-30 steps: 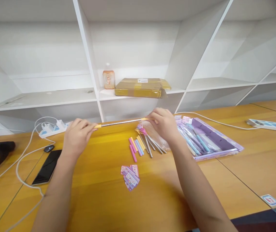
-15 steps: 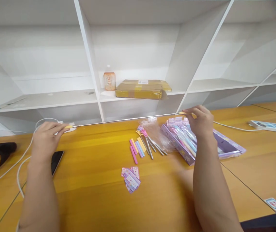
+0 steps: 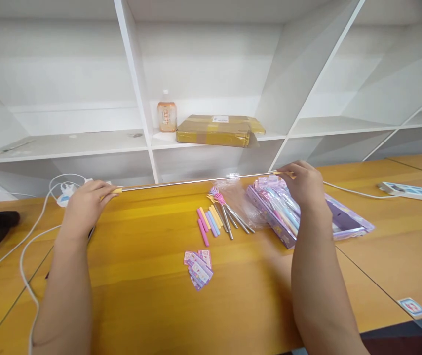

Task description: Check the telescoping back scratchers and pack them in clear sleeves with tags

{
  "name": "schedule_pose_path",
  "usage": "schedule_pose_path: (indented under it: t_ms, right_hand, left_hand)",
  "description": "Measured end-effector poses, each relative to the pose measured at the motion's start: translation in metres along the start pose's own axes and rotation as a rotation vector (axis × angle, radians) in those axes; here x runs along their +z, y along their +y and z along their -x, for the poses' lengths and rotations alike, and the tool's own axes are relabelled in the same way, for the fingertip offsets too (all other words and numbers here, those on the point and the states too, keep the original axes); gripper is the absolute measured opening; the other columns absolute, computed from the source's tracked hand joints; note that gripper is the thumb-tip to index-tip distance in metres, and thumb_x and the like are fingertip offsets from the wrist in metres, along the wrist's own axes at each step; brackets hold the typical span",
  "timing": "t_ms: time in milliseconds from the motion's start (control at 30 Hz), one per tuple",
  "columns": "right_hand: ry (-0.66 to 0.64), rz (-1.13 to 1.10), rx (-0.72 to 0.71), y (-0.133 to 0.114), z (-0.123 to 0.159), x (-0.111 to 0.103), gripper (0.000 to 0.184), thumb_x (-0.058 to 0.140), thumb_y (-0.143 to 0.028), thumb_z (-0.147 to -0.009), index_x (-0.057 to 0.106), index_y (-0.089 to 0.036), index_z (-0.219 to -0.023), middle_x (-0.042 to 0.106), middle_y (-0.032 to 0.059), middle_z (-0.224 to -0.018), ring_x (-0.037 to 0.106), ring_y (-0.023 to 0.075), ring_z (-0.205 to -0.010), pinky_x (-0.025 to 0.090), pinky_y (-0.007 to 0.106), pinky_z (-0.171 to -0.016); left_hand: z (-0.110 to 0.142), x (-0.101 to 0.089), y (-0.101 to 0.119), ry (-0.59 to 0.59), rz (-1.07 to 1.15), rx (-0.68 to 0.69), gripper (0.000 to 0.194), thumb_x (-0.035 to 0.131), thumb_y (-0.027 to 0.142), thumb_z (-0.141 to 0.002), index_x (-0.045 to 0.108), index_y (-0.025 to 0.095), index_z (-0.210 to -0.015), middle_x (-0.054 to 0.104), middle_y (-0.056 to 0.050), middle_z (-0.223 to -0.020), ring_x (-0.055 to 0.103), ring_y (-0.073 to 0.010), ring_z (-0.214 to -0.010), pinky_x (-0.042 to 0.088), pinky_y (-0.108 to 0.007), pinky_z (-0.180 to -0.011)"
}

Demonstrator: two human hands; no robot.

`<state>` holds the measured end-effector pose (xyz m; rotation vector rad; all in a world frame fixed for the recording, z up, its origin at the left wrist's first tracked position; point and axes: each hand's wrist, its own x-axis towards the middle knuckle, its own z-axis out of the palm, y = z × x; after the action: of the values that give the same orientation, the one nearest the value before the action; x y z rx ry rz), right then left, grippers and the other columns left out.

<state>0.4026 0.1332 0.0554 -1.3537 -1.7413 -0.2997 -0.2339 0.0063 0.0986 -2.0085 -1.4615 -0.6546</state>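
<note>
Shiny metal rod (image 3: 196, 181); glossy wooden table (image 3: 151, 276)

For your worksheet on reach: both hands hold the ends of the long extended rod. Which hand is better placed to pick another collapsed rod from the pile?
Probably the right hand: it grips the rod close by the pile. The left hand is far across the table.

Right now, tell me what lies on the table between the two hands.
In the head view, between the left hand and right hand the extended rod spans; below it lie small rods and paper tags.
</note>
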Motion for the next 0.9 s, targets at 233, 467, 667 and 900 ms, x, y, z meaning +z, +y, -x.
schedule_pose_path:
  t_ms: [233,467,667,900]
  right_hand:
    - [-0.046,0.042,-0.045,-0.002,0.002,0.011,0.015,0.067,-0.029,-0.095,0.079,-0.02,-0.095,0.075,0.0127,-0.099,0.065,0.0275,-0.084,0.05,0.04,-0.081]
    - [-0.048,0.021,-0.113,-0.006,0.007,0.024,0.015,0.065,-0.029,-0.097,0.078,-0.022,-0.094,0.075,0.0117,-0.098,0.066,0.0282,-0.086,0.05,0.041,-0.081]
    - [-0.093,-0.003,-0.202,-0.024,0.006,0.036,0.016,0.063,-0.027,-0.099,0.077,-0.023,-0.091,0.075,0.0104,-0.097,0.067,0.0288,-0.091,0.05,0.039,-0.08]
    - [-0.16,0.023,-0.394,-0.087,0.006,0.063,0.023,0.056,-0.023,-0.105,0.076,-0.021,-0.092,0.07,0.0098,-0.091,0.063,0.0262,-0.089,0.044,0.036,-0.077]
  left_hand:
    - [0.002,0.003,-0.004,-0.024,-0.01,0.01,0.041,0.047,0.054,-0.112,0.077,0.027,-0.109,0.078,0.0,-0.104,0.065,-0.0209,-0.096,0.051,-0.032,-0.083]
    - [0.003,0.015,-0.002,-0.079,0.03,-0.007,0.038,0.049,0.048,-0.111,0.079,0.024,-0.113,0.076,-0.007,-0.103,0.067,-0.0275,-0.098,0.05,-0.039,-0.085]
    - [-0.003,0.023,0.012,-0.107,0.08,0.006,0.034,0.051,0.044,-0.109,0.079,0.026,-0.11,0.076,-0.009,-0.103,0.068,-0.0297,-0.099,0.049,-0.041,-0.086]
    - [-0.015,0.045,0.068,-0.147,0.089,0.099,0.034,0.049,0.038,-0.111,0.079,0.024,-0.103,0.073,-0.009,-0.094,0.066,-0.0259,-0.088,0.048,-0.039,-0.078]
